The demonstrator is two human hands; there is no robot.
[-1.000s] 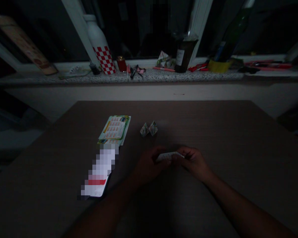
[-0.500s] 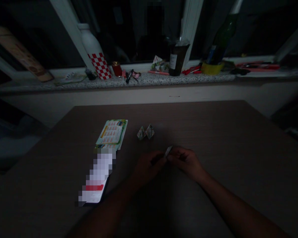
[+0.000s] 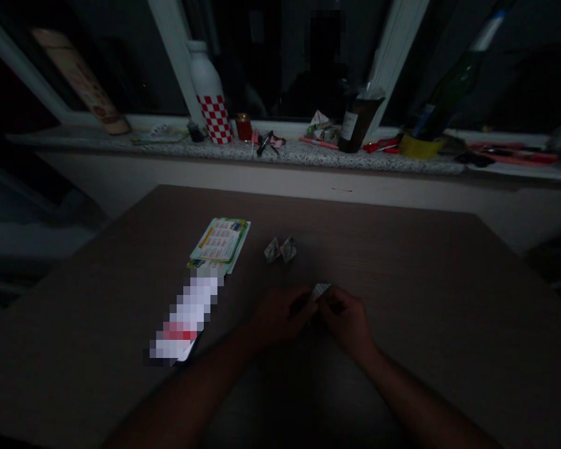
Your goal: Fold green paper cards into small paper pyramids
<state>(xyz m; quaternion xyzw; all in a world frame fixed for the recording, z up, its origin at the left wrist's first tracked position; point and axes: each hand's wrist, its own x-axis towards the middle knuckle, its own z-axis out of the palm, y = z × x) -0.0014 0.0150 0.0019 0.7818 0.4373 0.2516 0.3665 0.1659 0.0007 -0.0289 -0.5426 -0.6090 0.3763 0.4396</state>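
A small piece of folded printed paper (image 3: 321,290) is pinched between my two hands, above the dark wooden table. My left hand (image 3: 283,312) grips its left side with closed fingers and thumb. On the other side, my right hand (image 3: 348,315) closes its thumb and fingers on the paper's right edge. The lower part of the paper is hidden behind my fingers. Just beyond my hands stand folded paper shapes (image 3: 280,249) with pointed tops, side by side. It is dim, so fine creases cannot be made out.
Left of my hands lie a stack of printed cards (image 3: 219,242) and a phone (image 3: 186,318) with a lit, blurred screen. A granite windowsill (image 3: 299,156) behind the table (image 3: 425,274) carries a checkered white bottle (image 3: 211,100), a dark cup (image 3: 358,125) and a green bottle (image 3: 453,87).
The camera view has shifted and tilted a little. The paper in my hands has turned, showing a wider triangular face. Both hands still hold it.
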